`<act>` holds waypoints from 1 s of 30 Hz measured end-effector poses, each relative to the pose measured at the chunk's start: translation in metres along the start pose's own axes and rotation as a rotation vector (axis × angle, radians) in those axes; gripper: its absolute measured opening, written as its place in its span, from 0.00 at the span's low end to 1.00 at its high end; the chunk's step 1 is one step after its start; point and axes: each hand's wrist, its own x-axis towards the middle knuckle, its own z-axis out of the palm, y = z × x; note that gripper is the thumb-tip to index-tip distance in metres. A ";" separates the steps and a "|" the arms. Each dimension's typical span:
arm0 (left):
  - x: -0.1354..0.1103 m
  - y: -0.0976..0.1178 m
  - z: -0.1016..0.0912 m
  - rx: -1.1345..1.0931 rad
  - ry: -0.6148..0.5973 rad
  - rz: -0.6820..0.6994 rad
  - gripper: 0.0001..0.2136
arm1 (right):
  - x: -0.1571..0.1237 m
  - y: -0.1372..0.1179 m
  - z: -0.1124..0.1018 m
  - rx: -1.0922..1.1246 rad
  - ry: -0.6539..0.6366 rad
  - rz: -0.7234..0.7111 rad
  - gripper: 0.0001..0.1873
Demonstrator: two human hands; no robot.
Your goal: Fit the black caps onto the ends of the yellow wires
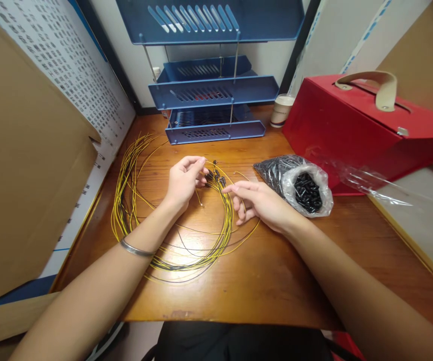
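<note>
Part of the work looked done: in the middle of the frame, a cluster of dark end pieces (pixel 215 175) sat gathered at the tips of the yellow and black wires (pixel 225 228), which curved down in a loose loop over the worktop (pixel 239 303). Part seemed left, judging by a thin wire end (pixel 201 204) that hung below the left hand without any such dark piece on it. The plastic bag (pixel 328 199) right of centre held a good heap of small black pieces (pixel 306 193), its mouth open toward the wearer. How many wires were finished could not be counted, since the strands overlapped, also in the bunch at the left of the frame.

The left hand (pixel 186 180) came in from the lower left, its wrist raised just above the loop, thumb and fingertips pinched on a thin yellow wire near the cluster. The right hand (pixel 260 201) reached in from the lower right, palm turned inward, index finger stretched toward the cluster and the other fingers curled. A strand ran across to its fingers, but whether they gripped it could not be told.
</note>
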 end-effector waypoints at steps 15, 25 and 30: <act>0.003 0.002 0.002 -0.051 0.161 0.021 0.05 | -0.008 -0.005 -0.005 -0.078 -0.294 0.193 0.13; 0.003 0.002 0.001 -0.020 0.155 0.012 0.05 | -0.009 -0.006 -0.005 -0.106 -0.297 0.108 0.11; 0.004 0.001 0.000 -0.011 0.156 -0.002 0.04 | -0.009 -0.004 -0.004 -0.121 -0.290 0.091 0.12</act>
